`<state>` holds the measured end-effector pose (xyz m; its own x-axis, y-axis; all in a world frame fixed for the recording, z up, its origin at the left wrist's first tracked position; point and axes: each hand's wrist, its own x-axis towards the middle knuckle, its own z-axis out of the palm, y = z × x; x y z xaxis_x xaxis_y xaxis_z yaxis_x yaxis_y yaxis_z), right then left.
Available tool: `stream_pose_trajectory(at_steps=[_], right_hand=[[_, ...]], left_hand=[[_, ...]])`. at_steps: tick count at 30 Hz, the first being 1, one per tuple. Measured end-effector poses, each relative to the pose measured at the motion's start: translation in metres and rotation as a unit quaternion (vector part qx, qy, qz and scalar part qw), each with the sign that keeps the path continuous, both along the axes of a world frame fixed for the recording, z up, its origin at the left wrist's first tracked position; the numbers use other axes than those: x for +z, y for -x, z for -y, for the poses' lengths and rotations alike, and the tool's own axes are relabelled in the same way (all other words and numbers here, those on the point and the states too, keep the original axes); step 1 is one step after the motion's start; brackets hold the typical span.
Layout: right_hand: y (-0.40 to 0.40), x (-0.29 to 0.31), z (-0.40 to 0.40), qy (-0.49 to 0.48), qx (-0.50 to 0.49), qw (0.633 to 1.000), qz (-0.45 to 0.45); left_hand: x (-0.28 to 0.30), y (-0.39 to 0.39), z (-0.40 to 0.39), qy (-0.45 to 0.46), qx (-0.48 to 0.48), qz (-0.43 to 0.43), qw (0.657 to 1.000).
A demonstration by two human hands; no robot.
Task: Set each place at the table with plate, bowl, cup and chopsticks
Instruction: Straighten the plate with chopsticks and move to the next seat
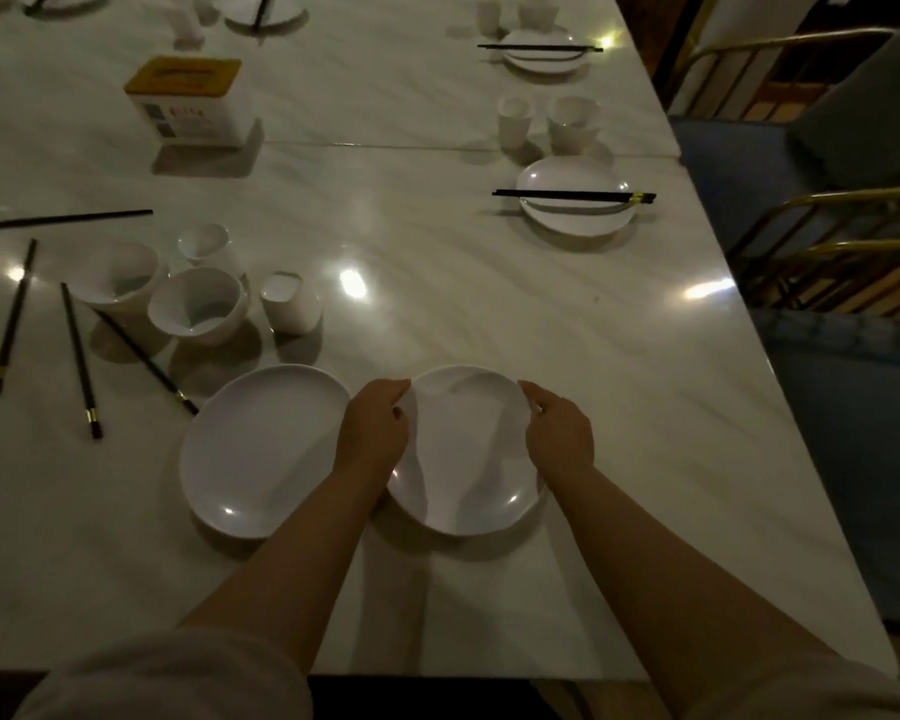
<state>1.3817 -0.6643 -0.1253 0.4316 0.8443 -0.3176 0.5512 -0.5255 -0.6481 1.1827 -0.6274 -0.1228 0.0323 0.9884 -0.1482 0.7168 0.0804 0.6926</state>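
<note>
White plate [463, 459] is pinched at opposite rim edges by left hand [372, 433] and right hand [559, 433], likely to square it on the counter [489, 304] as a place setting.

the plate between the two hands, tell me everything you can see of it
The held plate is plain white, round and shallow, with a glossy, ceramic-looking surface catching small highlights. It sits flat at the near edge of the marble-look table. The left hand grips its left rim, the right hand its right rim. A second plate lies close on its left; contact is unclear.
</note>
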Motion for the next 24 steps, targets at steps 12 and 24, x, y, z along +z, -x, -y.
stream_pose_trajectory(at_steps=[12,24], right_hand=[[0.011,-0.007,-0.007,-0.011,-0.008,1.000,-0.026],[0.036,0.001,-0.023,-0.010,0.126,0.991,0.032]], left_hand=[[0.000,0.017,0.013,-0.009,0.029,-0.019,0.999],[0.004,0.046,0.010,0.013,0.105,-0.007,0.994]])
